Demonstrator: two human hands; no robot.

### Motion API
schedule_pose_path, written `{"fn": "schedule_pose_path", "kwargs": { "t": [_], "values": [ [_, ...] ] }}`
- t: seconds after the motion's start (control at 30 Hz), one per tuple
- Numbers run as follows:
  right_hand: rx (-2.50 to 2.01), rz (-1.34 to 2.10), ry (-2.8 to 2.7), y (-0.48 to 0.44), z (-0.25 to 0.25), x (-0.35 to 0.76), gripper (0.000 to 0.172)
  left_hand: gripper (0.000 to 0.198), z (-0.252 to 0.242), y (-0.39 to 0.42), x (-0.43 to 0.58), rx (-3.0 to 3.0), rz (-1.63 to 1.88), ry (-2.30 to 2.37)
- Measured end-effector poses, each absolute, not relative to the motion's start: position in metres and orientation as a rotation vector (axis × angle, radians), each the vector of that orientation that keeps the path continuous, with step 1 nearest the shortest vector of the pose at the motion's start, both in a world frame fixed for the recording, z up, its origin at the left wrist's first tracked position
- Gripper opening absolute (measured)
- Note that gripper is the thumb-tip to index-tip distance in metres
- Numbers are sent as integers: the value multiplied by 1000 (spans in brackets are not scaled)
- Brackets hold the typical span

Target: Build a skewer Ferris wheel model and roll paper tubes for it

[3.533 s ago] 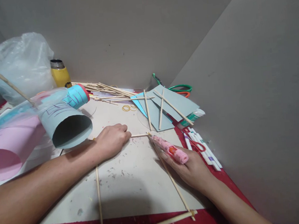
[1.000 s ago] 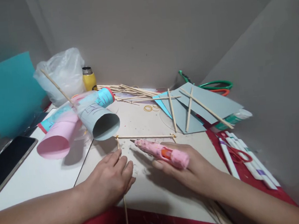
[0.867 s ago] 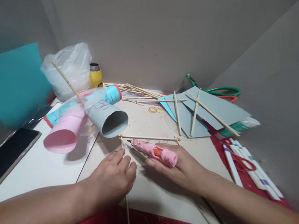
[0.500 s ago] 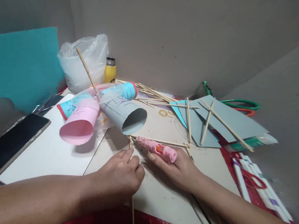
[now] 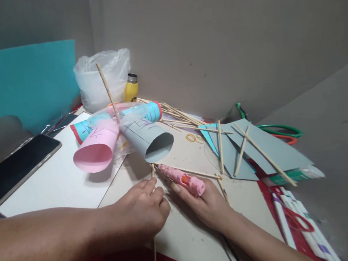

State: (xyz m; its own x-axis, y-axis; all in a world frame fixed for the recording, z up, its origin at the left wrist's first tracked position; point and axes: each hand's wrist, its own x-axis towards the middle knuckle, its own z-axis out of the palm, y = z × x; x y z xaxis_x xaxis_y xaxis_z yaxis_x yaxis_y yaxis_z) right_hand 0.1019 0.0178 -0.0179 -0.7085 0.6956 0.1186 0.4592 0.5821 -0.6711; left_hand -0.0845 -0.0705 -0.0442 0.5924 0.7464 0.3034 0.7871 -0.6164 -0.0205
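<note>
My left hand (image 5: pixel 146 208) is closed on a thin wooden stick (image 5: pixel 154 252) that runs toward me over the board. In my right hand (image 5: pixel 209 204) is a pink glue gun (image 5: pixel 182 178), its tip at the corner where this stick meets a crosswise wooden stick (image 5: pixel 200 171). A dark cord (image 5: pixel 233 250) trails below my right wrist. The crosswise stick joins another short stick (image 5: pixel 222 189) at the right, with an amber blob at the joint. Just beyond the corner stands a craft of rolled tubes: grey (image 5: pixel 148 137), pink (image 5: pixel 98 147) and blue, with an upright stick (image 5: pixel 107 87).
A phone (image 5: pixel 19 168) lies left on white paper (image 5: pixel 75 184). Behind are a plastic bag (image 5: pixel 104 77), a yellow bottle (image 5: pixel 131 89) and loose sticks (image 5: pixel 175 114). Grey card pieces (image 5: pixel 272 144), white markers (image 5: pixel 311 232) and red-handled scissors (image 5: pixel 300 221) lie to the right.
The whole view has shifted slightly, so things sit a little lower in the picture. Both hands keep their places, and the glue gun's tip stays at the stick corner.
</note>
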Motion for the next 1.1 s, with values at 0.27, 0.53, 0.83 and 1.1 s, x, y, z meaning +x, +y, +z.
{"fn": "schedule_pose_path", "kwargs": {
  "t": [0.27, 0.53, 0.83, 1.1],
  "values": [
    [-964, 853, -2473, 16, -18, 102, 29, 16, -45, -71, -84, -2666, -407, -1308],
    [-985, 824, -2465, 16, -21, 105, 26, 13, -49, -69, -84, -2651, -445, -1296],
    [-988, 760, -2505, 15, -20, 104, 28, 14, -47, -69, -85, -2658, -423, -1296],
    [-991, 805, -2487, 15, -19, 105, 27, 17, -50, -68, -85, -2668, -439, -1289]
  ]
}}
